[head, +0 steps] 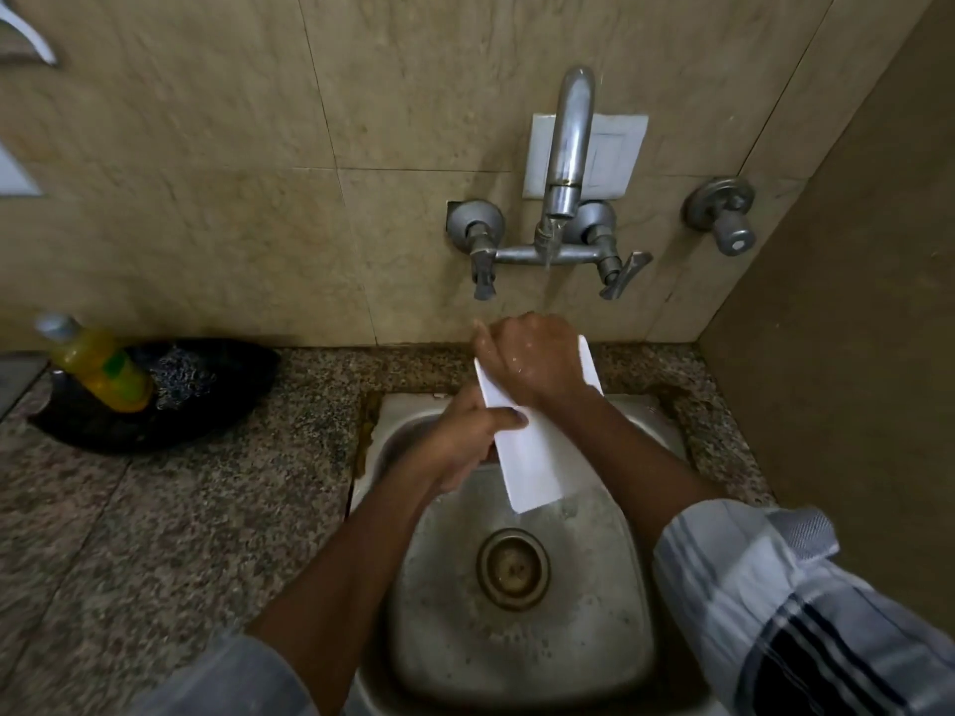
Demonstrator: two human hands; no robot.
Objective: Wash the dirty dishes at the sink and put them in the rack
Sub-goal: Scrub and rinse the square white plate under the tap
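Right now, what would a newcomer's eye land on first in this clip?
The white rectangular dish, held over the steel sink by the left hand and right hand under the wall tap. Next, the yellow bottle in a black bowl on the counter at left.

White rectangular dish [532,457] held tilted above the steel sink [517,638].

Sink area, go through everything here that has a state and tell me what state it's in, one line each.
tap: running, a thin stream falls toward the hands
white rectangular dish: held tilted over the sink, under the stream
left hand: grips the dish's left edge
right hand: rests on the dish's upper part, wet
sink: wet, drain open, no standing water
yellow soap bottle: capped, leaning in the black bowl
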